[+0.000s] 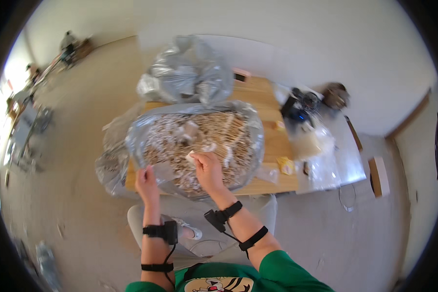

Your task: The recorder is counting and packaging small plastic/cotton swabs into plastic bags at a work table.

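A wide heap of cotton swabs (228, 129), brown sticks with white tips, lies in an open silvery plastic bag (256, 121) on the wooden table. At the near left edge of the heap, my left hand (146, 182) is closed in a pinch on a clear plastic bag (164, 172). My right hand (208, 170) is over the near middle of the heap, fingers closed on a small whitish piece (190, 156) too blurred to name. Both forearms carry black straps with small dark boxes and cables.
A bulging silver plastic bag (185, 70) stands behind the heap, near a phone (240, 76). Crumpled clear plastic (113, 163) hangs at the left. Yellow packets (285, 165) lie to the right. Beyond them, a side table (328, 170) holds a clear bag (314, 143) and dark equipment (297, 108).
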Available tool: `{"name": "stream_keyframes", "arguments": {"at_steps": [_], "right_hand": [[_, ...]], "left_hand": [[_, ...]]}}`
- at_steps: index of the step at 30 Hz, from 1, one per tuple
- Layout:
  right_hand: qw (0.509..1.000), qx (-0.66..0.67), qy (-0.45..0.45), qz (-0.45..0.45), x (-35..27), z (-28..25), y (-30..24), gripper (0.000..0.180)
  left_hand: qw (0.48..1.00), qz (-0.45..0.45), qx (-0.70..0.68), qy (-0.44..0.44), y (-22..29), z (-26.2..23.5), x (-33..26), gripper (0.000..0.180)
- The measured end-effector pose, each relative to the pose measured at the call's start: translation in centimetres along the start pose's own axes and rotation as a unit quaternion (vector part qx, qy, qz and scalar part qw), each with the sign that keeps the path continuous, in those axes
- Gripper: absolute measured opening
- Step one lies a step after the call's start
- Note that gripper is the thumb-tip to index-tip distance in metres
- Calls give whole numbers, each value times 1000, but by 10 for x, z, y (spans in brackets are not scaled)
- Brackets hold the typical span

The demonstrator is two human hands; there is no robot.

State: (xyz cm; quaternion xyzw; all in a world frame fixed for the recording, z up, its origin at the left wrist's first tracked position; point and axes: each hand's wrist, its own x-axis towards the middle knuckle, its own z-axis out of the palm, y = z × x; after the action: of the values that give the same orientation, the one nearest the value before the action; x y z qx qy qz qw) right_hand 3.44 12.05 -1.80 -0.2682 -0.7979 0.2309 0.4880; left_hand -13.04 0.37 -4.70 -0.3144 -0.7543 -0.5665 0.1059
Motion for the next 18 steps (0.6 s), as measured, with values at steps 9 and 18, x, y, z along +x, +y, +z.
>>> {"name": "stream_keyframes", "arguments": {"at_steps": [9, 18], "right_hand": [[950, -5, 190, 249, -65, -148, 96, 10], [896, -337, 167, 235, -99, -243, 182, 12]], "left_hand": [[962, -155, -188, -127, 32, 18, -25, 26], [948, -122, -160, -245, 75, 51, -66, 24]]}}
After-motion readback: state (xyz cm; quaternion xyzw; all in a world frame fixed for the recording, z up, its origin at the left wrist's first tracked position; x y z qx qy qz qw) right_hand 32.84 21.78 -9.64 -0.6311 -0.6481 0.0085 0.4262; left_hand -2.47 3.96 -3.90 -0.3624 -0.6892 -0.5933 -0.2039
